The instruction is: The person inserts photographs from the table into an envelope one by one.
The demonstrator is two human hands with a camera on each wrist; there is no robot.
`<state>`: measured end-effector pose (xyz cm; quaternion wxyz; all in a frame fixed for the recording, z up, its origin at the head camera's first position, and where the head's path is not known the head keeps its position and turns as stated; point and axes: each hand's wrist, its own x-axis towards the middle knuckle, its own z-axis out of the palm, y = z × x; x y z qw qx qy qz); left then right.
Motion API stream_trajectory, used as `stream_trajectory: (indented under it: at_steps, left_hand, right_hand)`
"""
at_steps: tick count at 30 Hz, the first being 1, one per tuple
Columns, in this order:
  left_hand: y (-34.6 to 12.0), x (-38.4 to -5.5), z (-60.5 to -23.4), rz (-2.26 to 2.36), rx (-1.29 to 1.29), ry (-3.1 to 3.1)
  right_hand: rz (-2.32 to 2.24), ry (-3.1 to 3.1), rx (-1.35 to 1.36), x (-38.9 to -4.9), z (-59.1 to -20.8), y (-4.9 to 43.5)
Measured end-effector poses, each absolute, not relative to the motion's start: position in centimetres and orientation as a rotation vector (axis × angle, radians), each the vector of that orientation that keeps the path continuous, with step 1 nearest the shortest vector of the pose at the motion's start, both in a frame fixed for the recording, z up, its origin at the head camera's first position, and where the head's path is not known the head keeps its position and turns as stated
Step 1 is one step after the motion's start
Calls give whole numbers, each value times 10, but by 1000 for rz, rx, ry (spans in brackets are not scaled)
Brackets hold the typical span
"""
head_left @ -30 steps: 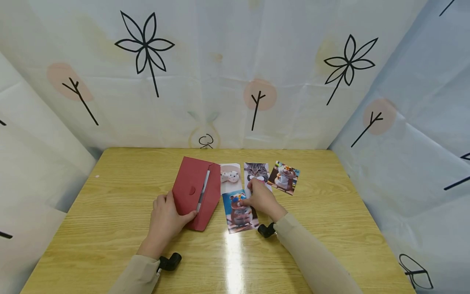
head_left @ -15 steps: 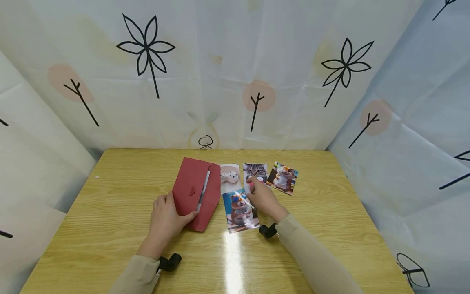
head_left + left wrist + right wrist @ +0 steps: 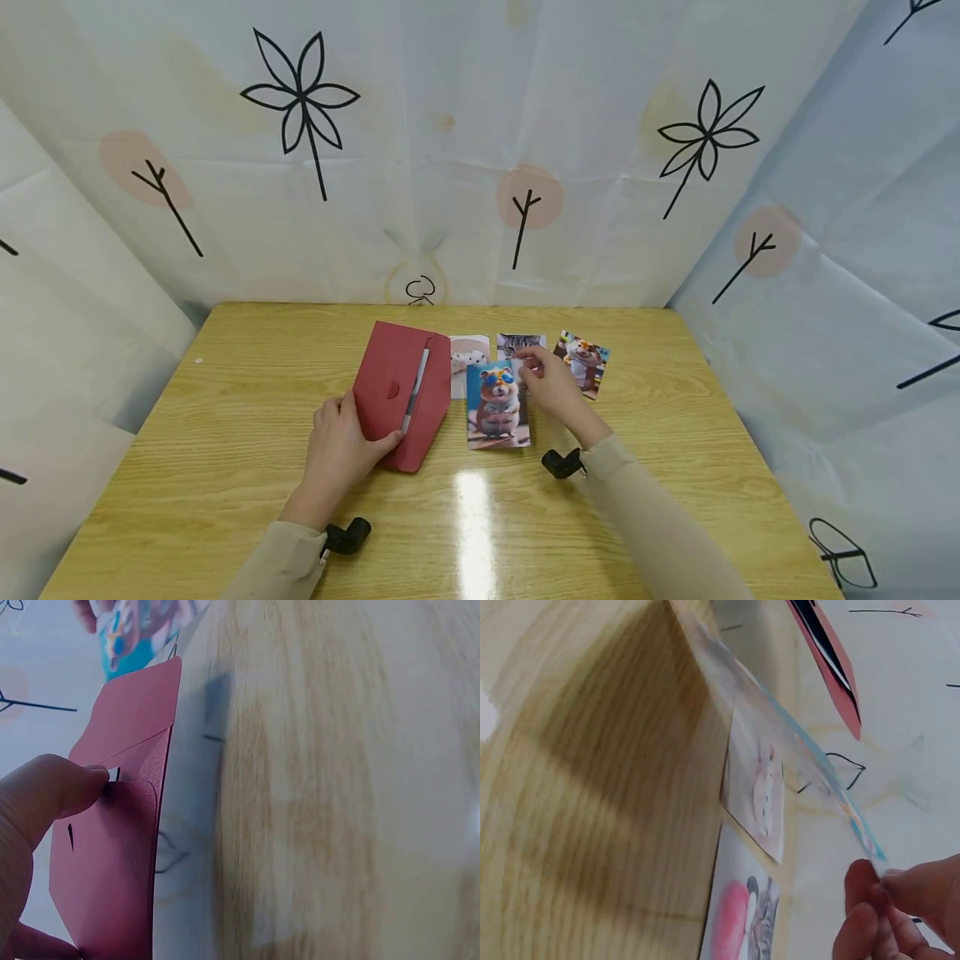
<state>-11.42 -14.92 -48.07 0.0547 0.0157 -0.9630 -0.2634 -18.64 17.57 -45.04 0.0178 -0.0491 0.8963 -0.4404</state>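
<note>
Head view: a smooth red paper envelope (image 3: 382, 379), its pale insert showing along a narrow slit, is gripped at the near side between thumb and fingers of the left hand (image 3: 339, 450). A thin, glossy, rectangular hamster card (image 3: 497, 412) is pinched at its upper corner by the right hand (image 3: 558, 392) and held above the wood-grained table (image 3: 247, 467). Just beyond the right hand, a cat card (image 3: 516, 342) and a second hamster card (image 3: 591, 360) are partly covered; between the hands, a spotted-print card (image 3: 468, 352) is overlapped.
</note>
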Motion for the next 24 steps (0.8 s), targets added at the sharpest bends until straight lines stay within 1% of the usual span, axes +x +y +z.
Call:
stream_trajectory:
  at_steps: [7, 13, 24]
  left_hand:
    - [-150, -115, -482, -800, 50, -2930]
    - [-150, -117, -483, -802, 42, -2924]
    - [-148, -117, -479, -793, 45, -2943]
  right_hand:
    - [-1635, 2783, -33, -189, -441, 184]
    - [-1950, 2690, 101, -192, -435, 187]
    - [-2068, 2600, 61, -195, -433, 178]
